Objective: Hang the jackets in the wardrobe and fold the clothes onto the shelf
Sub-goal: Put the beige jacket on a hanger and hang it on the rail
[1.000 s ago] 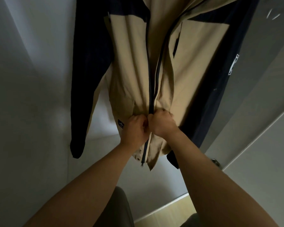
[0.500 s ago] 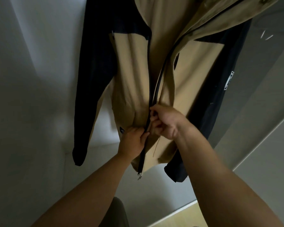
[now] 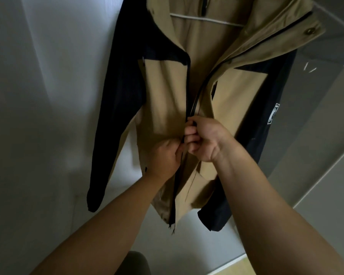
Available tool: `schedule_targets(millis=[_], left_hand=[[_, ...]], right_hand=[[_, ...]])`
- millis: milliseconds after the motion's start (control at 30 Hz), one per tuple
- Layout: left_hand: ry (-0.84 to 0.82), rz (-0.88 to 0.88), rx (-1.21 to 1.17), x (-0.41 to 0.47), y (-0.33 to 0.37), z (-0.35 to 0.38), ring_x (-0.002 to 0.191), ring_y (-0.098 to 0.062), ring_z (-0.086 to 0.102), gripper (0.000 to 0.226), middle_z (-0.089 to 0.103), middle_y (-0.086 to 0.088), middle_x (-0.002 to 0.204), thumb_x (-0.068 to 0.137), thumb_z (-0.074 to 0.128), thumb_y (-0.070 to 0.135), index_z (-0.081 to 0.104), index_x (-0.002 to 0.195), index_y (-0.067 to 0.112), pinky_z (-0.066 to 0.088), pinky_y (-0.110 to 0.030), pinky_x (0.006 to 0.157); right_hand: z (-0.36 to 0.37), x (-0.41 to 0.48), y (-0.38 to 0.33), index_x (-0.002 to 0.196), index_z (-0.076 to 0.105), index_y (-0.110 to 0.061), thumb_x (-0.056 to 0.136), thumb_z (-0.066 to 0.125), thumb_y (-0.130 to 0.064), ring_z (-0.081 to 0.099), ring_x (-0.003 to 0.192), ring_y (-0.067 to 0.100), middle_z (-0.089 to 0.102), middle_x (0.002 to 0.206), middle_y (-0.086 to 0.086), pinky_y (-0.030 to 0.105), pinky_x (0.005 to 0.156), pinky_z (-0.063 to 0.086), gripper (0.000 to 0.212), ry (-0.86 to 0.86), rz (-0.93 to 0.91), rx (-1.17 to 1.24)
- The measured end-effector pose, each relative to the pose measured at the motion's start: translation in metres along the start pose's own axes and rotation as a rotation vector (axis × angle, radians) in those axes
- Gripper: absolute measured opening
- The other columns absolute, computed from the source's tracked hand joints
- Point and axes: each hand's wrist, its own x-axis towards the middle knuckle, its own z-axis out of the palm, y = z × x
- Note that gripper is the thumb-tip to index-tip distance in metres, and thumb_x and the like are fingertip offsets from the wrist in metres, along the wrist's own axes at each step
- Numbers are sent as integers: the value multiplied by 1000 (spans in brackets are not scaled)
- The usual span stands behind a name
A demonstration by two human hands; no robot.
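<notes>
nearest to me, my two bare forearms reach up and forward into the wardrobe. my left hand has its fingers curled round the tan front panel just beside the zip, pinching the cloth to hold it taut below the slider. my right hand, touching the left and a little higher, is closed in a fist round the dark zipper track, its fingers pinching what i take to be the slider; the pull itself is hidden inside the fist, so i cannot confirm it.

the thing i am working on is the tan and navy nylon jacket with dark sleeves, which hangs on a thin white wire hanger against the pale wardrobe wall. below my hands the zip looks joined down to the hem; above them the two front edges part and open out toward the collar.

so i judge the step in hand to be closing up this jacket, which is already hung. the next move calls for a steady upward pull with my right hand along the track while my left keeps downward tension, so the teeth feed straight and no flap cloth catches. the folding onto the shelf is not yet begun, as far as i can see.

beyond, at the lower right, a strip of light wooden floor shows.
</notes>
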Motion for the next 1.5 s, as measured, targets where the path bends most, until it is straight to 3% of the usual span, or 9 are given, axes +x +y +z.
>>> schedule_targets(millis=[133,333,433,567,700,900,1033,1200,1500], left_hand=[[-12,19,39,3,-6,-1,58,-24,56,38,62,-8,68,102,50,32,64,77,6,45,-37,49],[9,-18,12,33,9,-15,68,-17,54,36,61,-3,80,94,47,46,59,88,13,43,-29,56],[15,19,51,50,17,-17,77,-25,62,23,66,-9,86,97,56,30,66,96,9,48,-33,63],[69,79,64,48,16,-16,62,-21,55,20,61,-8,70,96,63,14,64,78,6,42,-29,55],[66,66,96,53,13,-15,59,-18,52,23,58,-6,67,97,63,16,61,75,8,35,-26,56],[45,-59,60,83,23,-25,87,-23,63,22,66,-7,97,91,65,31,63,104,13,53,-37,73],[106,96,62,93,35,-24,67,-30,68,9,69,-14,77,83,73,9,69,89,3,55,-34,61],[98,120,50,97,26,-20,65,-26,61,48,65,-10,74,102,37,37,66,80,5,52,-39,59],[173,166,57,102,18,-22,56,-20,52,36,58,-4,64,99,45,29,59,70,11,43,-29,51]], right_hand=[[4,-6,-19,68,40,-27,105,36,-31,21,38,6,35,44,-11,21,45,11,37,-13,-78,-28],[3,-5,-16,66,50,-23,103,44,-32,22,43,8,36,49,-8,20,37,14,38,-12,-128,-71],[6,-5,-22,66,49,-22,104,44,-30,23,40,8,37,46,-8,19,34,16,39,16,-155,-81],[10,-12,-49,67,46,-23,105,41,-27,22,40,7,36,44,-10,20,45,13,38,32,-208,-121],[18,-14,-64,71,48,-22,105,41,-29,25,38,7,38,46,-9,21,39,15,36,63,-321,-197],[21,-13,-43,76,53,-20,106,42,-33,30,39,8,41,51,-7,21,35,21,34,61,-350,-95],[33,-18,-49,75,48,-20,106,40,-31,29,33,6,37,47,-7,20,31,18,34,88,-343,-5],[42,-33,-89,71,47,-20,105,40,-25,28,33,5,37,49,-7,19,36,15,35,62,-391,89],[55,-48,-118,73,45,-17,107,34,-22,29,28,5,39,42,-6,17,33,18,36,-22,-452,96]])
